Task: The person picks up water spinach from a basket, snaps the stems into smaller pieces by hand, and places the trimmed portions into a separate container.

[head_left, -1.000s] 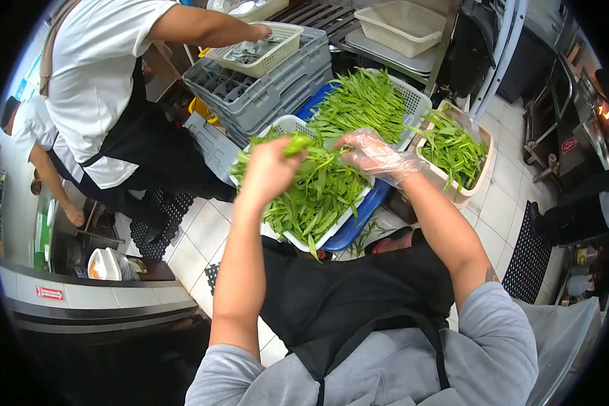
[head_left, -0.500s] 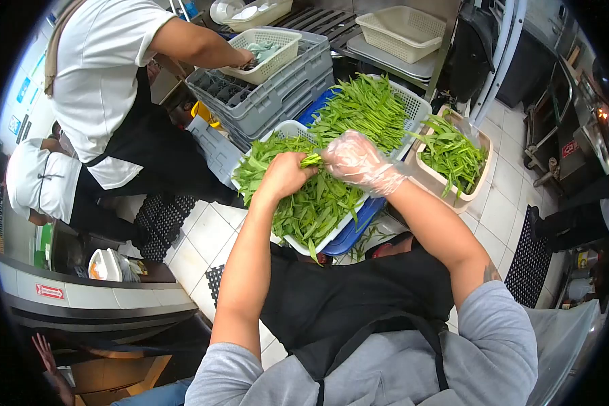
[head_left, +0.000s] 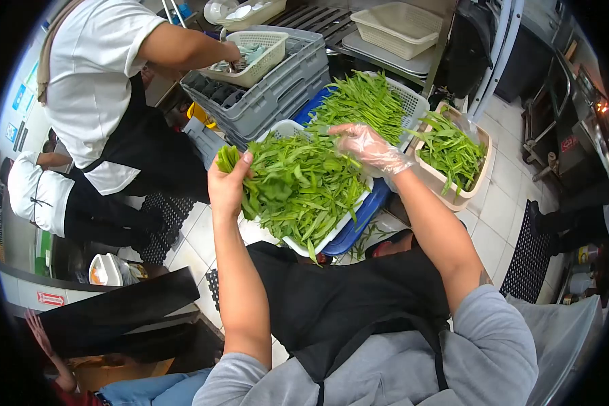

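My bare left hand [head_left: 227, 184] is closed around a bunch of leafy green stalks [head_left: 229, 158], at the left edge of a white basket [head_left: 298, 247]. Cut ends poke up above the thumb, and the leaves hang to the right. Loose long-leafed greens [head_left: 311, 199] fill that basket. Over its right side is my right hand [head_left: 372, 147] in a clear plastic glove, fingers stretched leftward and somewhat apart, with no bunch in it. Just beyond lies a pile of green stalks [head_left: 362, 108] in a second white basket [head_left: 413, 105].
To the right, a beige tub [head_left: 479, 177] holds more greens. A blue bin [head_left: 358, 230] sits under the baskets. Stacked grey racks [head_left: 271, 84] stand at the back left, where a co-worker [head_left: 98, 88] reaches into a cream basket [head_left: 272, 59]. Another person [head_left: 44, 189] bends farther left.
My left hand has moved left with the bunch, away from my right hand. My gloved right hand has loosened and shifted slightly right. At lower left, a dark panel has swung upward.
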{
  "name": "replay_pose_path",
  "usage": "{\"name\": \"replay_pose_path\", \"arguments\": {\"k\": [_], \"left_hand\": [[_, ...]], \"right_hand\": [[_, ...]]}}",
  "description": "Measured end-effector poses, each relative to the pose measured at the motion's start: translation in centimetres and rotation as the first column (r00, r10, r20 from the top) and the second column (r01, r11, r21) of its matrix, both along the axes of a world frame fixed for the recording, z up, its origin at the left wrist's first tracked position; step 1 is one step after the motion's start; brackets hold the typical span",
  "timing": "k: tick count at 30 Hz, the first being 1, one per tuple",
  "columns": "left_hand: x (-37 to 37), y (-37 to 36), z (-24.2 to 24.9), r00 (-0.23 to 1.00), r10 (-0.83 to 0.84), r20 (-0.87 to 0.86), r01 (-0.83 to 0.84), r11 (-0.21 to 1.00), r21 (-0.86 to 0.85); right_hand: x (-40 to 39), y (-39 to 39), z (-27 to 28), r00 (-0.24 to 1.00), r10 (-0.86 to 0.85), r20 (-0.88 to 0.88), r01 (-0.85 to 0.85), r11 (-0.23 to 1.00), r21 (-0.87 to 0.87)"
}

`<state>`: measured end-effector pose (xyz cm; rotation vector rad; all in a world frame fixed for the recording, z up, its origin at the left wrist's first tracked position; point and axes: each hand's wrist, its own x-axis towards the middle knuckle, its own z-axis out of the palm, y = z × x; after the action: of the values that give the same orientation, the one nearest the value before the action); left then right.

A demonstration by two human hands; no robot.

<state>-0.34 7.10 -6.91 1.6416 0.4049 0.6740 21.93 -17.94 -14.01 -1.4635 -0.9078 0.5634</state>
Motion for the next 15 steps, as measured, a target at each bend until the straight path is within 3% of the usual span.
{"name": "replay_pose_path", "arguments": {"k": [1,4,6,8,11,15], "left_hand": [[0.0,-0.2,0.1,1.000,-0.012,-0.009,0.012,1.000,0.021],[1.2,-3.5,1.8,0.983,0.023,-0.181,0.055,0.910,0.411],[3.5,-3.8,0.2,0.957,-0.005,-0.290,0.167,0.826,0.538],[5.3,-4.8,-0.7,0.914,-0.057,-0.403,0.290,0.786,0.546],[7.1,-5.7,-2.3,0.887,-0.175,-0.427,0.418,0.699,0.580],[7.8,-6.0,-2.4,0.837,-0.146,-0.528,0.477,0.668,0.571]], "right_hand": [[-0.2,-0.2,1.2,0.999,-0.013,-0.046,0.010,0.998,-0.068],[0.6,0.2,0.3,0.997,0.041,0.060,-0.043,0.998,0.035],[0.4,0.1,0.1,0.999,0.046,0.024,-0.047,0.998,0.039],[0.0,0.1,0.1,0.998,0.050,0.022,-0.051,0.997,0.062],[-0.4,-0.4,0.4,0.990,0.034,0.133,-0.047,0.994,0.095],[-0.5,-1.1,0.4,0.997,-0.025,0.075,0.014,0.990,0.138]]}}
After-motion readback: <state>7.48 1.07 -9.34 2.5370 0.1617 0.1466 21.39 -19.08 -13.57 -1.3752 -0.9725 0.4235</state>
